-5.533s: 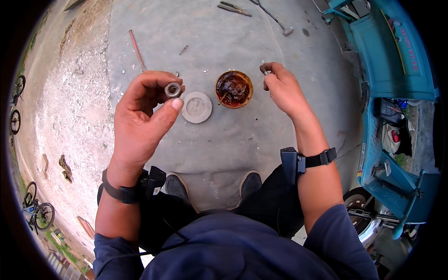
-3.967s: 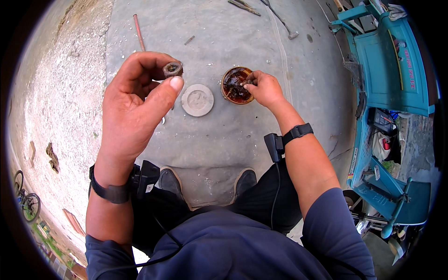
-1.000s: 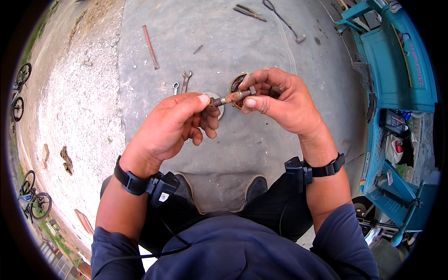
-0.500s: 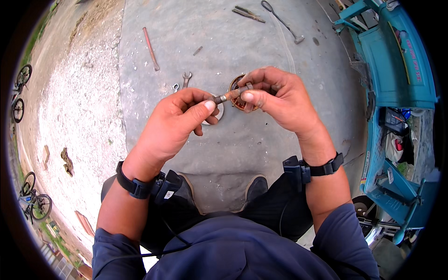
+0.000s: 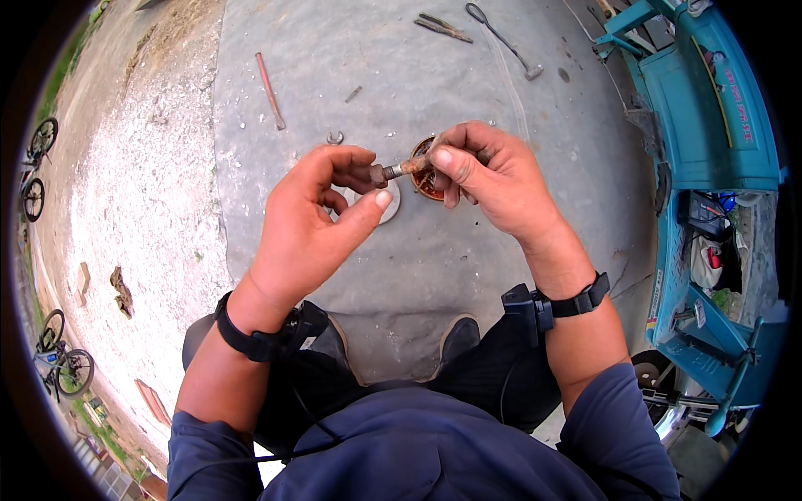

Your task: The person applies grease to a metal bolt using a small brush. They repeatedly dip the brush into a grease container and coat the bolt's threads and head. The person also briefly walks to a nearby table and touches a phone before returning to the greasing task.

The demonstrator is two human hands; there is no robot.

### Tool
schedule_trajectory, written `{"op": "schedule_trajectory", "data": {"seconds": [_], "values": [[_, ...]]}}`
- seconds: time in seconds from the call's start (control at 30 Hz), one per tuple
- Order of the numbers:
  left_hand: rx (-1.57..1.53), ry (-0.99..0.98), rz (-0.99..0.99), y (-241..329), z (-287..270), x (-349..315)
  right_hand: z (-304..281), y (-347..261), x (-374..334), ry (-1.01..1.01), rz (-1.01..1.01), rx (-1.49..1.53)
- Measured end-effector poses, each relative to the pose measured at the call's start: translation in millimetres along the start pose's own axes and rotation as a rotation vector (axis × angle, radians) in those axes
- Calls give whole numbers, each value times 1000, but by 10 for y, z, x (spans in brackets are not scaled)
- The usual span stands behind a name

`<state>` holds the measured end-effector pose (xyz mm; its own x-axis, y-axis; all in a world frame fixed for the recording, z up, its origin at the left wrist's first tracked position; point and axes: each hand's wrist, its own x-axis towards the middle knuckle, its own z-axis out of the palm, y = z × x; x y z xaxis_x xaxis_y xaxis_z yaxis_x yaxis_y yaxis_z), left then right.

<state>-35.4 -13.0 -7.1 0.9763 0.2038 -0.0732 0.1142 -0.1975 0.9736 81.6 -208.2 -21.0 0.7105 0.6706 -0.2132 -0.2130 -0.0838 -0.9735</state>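
Note:
Between finger and thumb, my right hand (image 5: pixel 497 179) holds a rusty bolt (image 5: pixel 411 167) crosswise above the ground. A dark nut (image 5: pixel 378 176) sits on the bolt's left end, beside the fingers of my left hand (image 5: pixel 313 204). That hand is open, its thumb spread away from the nut; whether its fingertips touch the nut I cannot tell. Below the bolt lies a round tin (image 5: pixel 432 194) with reddish stuff inside, partly hidden by my right hand. A pale disc (image 5: pixel 389 205) lies beside it, half covered by my left hand.
Farther out on the grey sheet (image 5: pixel 334 259) lie a red bar (image 5: pixel 269 90), a small metal piece (image 5: pixel 353 93), pliers (image 5: pixel 444 27) and a loop-handled hammer (image 5: pixel 505 42). A wrench head (image 5: pixel 335 138) shows past my left hand. Right stands a teal cart (image 5: pixel 718 159); bicycles (image 5: pixel 63 359) are far left.
My left thumb has come off the nut and that hand has opened, moving slightly up and covering more of the wrench. My right hand still holds the bolt, shifted slightly left.

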Motion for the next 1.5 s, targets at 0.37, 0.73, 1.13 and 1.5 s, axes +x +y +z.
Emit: {"op": "schedule_trajectory", "data": {"seconds": [0.37,0.73,1.13,1.5], "values": [[-354,-147,-363,-27,-79,62,70,23,-2,-9,-76,114],[-33,-35,-68,-8,-30,-2,38,13,14,-22,0,-38],[-310,-149,-296,30,-94,71,94,92,20,72,-120,36],[-243,-66,-225,36,-52,61,86,178,68,51,-149,-47]]}}
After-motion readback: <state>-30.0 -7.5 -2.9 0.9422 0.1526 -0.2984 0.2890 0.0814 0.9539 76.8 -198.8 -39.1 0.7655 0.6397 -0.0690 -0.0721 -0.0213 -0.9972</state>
